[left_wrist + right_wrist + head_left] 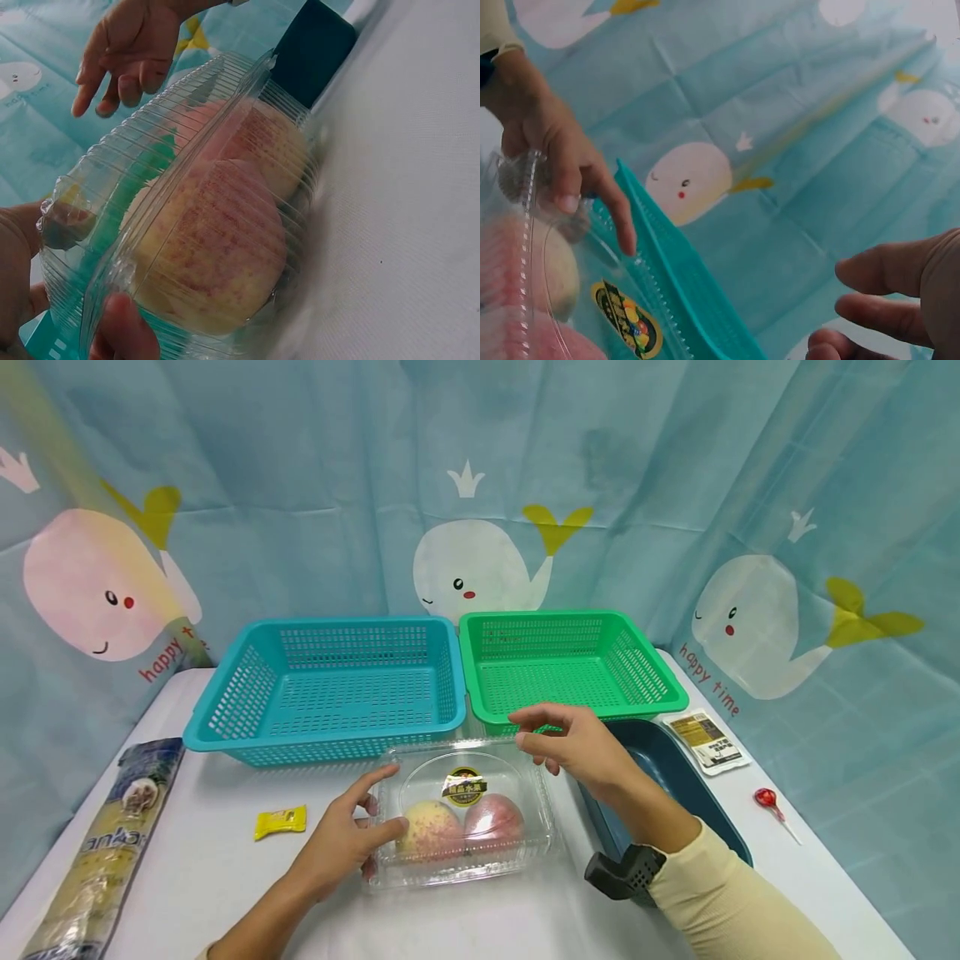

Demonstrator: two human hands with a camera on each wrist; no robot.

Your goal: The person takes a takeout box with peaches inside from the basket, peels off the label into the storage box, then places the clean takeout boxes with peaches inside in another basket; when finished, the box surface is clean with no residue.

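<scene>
A clear plastic fruit box (517, 774) with a closed lid and a black-and-gold label sits on the white table. Two peach-like fruits lie inside, a yellowish one (432, 832) and a pink one (493, 823); both also show through the box wall in the left wrist view. My left hand (341, 842) grips the box's left end, thumb over the lid and fingers along the side. Above the far right corner, my right hand (577, 747) hovers with loosely bent fingers and nothing in them. In the right wrist view its fingers (881, 270) stand apart from the box.
Behind the box stand a blue basket (322, 743) and a green basket (573, 618). A dark blue tray (712, 806) lies under my right forearm. Around are a yellow wrapped candy (281, 822), a long noodle-like packet (112, 852), a white-and-gold sachet (705, 742) and a red lollipop (767, 798).
</scene>
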